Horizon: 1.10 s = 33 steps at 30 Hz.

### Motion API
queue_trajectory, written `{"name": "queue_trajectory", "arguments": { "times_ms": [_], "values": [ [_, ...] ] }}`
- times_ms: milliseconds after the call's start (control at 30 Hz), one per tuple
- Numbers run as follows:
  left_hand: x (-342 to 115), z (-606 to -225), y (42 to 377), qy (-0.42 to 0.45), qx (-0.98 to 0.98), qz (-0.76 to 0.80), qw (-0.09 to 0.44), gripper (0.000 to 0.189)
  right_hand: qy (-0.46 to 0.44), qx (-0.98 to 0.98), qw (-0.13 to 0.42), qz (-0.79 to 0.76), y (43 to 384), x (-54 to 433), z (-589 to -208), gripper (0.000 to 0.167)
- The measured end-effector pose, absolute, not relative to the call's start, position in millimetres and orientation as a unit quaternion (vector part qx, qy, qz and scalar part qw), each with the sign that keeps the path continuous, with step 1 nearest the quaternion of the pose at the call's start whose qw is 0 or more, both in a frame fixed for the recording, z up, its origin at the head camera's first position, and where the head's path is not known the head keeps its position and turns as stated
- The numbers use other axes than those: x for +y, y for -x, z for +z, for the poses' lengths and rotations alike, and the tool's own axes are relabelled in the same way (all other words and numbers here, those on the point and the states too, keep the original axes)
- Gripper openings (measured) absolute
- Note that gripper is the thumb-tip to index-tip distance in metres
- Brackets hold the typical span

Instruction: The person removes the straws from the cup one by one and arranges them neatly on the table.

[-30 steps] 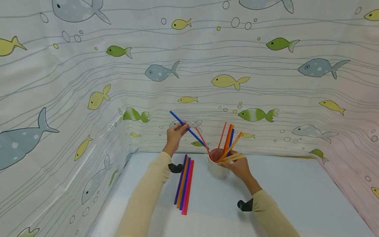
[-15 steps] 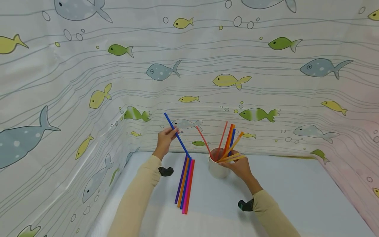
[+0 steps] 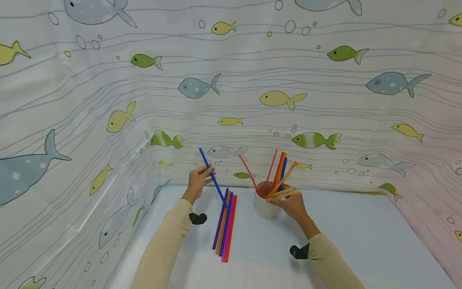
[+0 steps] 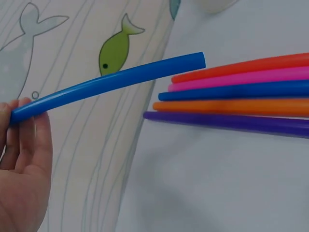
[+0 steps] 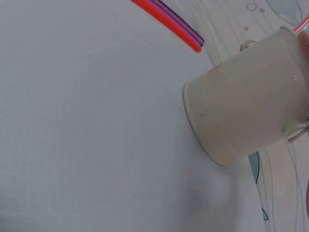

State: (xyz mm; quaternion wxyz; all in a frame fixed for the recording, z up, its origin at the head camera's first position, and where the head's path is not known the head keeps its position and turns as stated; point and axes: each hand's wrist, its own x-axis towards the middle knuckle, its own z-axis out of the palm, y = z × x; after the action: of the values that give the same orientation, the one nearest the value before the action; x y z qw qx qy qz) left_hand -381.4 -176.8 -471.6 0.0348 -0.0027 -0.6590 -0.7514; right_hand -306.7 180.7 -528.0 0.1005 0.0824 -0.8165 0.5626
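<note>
In the head view, my left hand (image 3: 196, 181) pinches a blue straw (image 3: 214, 180) near its upper part. That straw slants down to the right, its low end over a row of straws on the table: purple (image 3: 218, 228), orange, blue (image 3: 225, 233), pink and red-orange (image 3: 232, 228). The left wrist view shows the held blue straw (image 4: 111, 83) with its free end near the row's ends. My right hand (image 3: 293, 205) grips the rim of a white cup (image 3: 266, 208), fingers mostly hidden behind it. Several red, orange, blue and yellow straws (image 3: 285, 176) lean out of the cup.
A white table (image 3: 346, 233) carries everything. Fish-printed sheeting (image 3: 231, 80) rises behind the table and on both sides. In the right wrist view, small wire handles (image 5: 297, 130) stick out from the cup's side. Dark wrist cameras (image 3: 299, 251) sit at both sleeves.
My left hand has moved left and down with the blue straw, from beside the cup's rim to over the row of straws. The right hand and cup stay where they were.
</note>
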Motion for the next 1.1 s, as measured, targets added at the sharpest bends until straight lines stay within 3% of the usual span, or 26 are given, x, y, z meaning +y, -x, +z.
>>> {"name": "queue_trajectory", "arguments": {
  "times_ms": [700, 1100],
  "values": [
    [-197.9, -516.2, 368.4, -0.007, -0.703, -0.71, -0.049, 0.043, -0.087, -0.824, 0.102, 0.551, 305.9, 180.2, -528.7, 0.078],
    [-200.2, -531.6, 364.1, -0.03, -0.702, -0.709, -0.068, 0.038, -0.078, -0.828, 0.09, 0.548, 307.6, 182.4, -527.4, 0.084]
  ]
}}
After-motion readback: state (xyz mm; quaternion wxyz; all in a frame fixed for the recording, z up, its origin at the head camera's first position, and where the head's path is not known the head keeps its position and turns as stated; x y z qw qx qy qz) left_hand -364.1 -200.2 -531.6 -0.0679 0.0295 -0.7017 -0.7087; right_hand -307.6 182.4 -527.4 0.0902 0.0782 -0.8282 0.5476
